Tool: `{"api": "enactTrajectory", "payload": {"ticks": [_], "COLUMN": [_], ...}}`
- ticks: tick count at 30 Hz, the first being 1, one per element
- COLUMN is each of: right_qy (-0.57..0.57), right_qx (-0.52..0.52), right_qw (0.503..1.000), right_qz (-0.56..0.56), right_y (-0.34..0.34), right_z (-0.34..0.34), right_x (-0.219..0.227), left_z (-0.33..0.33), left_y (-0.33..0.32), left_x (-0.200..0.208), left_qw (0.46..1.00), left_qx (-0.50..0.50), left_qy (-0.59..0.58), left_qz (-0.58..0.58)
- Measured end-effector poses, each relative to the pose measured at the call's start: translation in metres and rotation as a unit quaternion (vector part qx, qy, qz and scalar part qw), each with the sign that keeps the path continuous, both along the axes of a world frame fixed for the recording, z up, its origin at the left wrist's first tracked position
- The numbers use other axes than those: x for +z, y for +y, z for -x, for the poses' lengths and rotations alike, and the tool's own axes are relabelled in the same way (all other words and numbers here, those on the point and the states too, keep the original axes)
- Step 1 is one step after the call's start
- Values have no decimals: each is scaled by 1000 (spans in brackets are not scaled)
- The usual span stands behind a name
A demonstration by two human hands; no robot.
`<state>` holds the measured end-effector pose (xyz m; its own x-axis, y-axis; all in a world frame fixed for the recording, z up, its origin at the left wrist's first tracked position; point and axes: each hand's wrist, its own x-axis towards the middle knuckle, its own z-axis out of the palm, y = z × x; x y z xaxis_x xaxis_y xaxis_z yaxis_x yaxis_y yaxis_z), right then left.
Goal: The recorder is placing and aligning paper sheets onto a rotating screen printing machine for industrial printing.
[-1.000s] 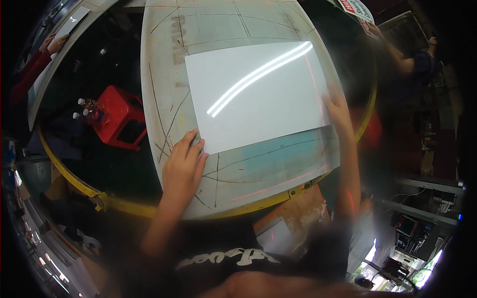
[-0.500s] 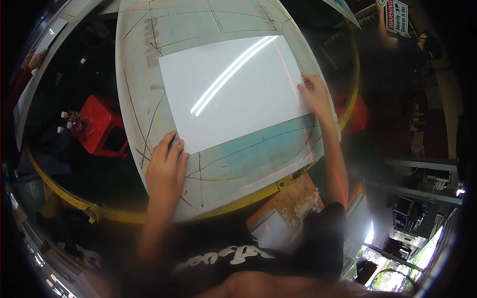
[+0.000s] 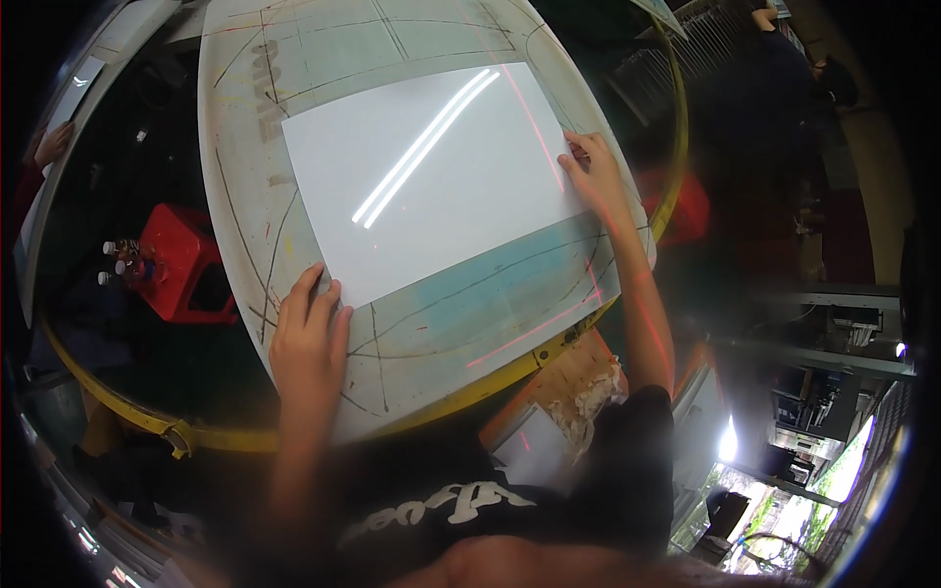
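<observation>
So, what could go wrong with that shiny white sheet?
The white sheet might twist: the left hand is at its near left corner and the right hand at its right edge, so uneven pushes could turn it.
Bare fingers at the edges could perhaps get nicked.
Glare from the bright streaks might make the red line harder to see.

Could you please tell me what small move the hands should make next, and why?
Perhaps nudge the white sheet slightly left: a red line crosses it just inside its right edge. The right hand is at that edge and the left hand at the sheet's near-left corner, so both seem placed to guide it.
</observation>
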<state>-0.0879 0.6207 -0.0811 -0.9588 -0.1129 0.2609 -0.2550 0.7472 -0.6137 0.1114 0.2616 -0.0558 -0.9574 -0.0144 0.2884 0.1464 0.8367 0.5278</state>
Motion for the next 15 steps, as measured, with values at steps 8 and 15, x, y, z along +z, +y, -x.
{"api": "enactTrajectory", "payload": {"ticks": [8, 15], "right_qy": [0, 2], "right_qx": [-3, 0], "right_qw": [1000, 1000], "right_qz": [-1, -5], "right_y": [-5, -6], "right_z": [-4, -6], "right_x": [6, 4], "left_z": [0, -1], "left_y": [-1, -2], "left_x": [1, -1], "left_qw": [1000, 1000], "left_qx": [3, 2], "left_qy": [-1, -5], "left_qz": [3, -1]}}
